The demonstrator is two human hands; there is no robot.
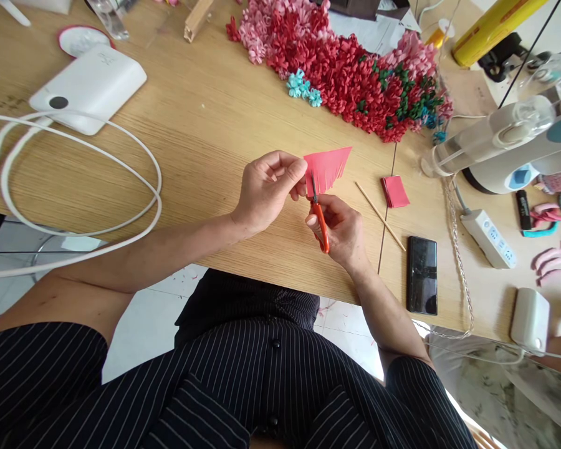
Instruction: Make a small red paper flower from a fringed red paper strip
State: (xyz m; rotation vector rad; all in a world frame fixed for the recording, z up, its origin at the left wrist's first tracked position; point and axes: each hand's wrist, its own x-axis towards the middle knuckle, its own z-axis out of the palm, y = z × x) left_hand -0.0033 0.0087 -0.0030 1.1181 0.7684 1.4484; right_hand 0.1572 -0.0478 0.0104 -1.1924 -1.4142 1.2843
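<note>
My left hand (pixel 267 189) pinches the left end of a pinkish-red paper strip (pixel 326 167) above the table. Narrow slits run up from the strip's lower edge, leaving a fringe toward its right side. In my right hand (pixel 341 227) is a pair of scissors (pixel 322 229) with red-orange handles, fingers closed round them. The dark blades point away from me and overlap the strip near my left fingertips; whether they are fully closed is unclear. To the right, a thin wooden stick (pixel 381 217) lies near a small stack of red paper pieces (pixel 395 191).
A heap of red, pink and green paper flowers (pixel 350 81) lies at the back. A black phone (pixel 421 275), a power strip (pixel 489 238) and a clear bottle (pixel 490 136) are on the right. At left, a white power bank (pixel 88 87) sits near a looped white cable (pixel 156 199).
</note>
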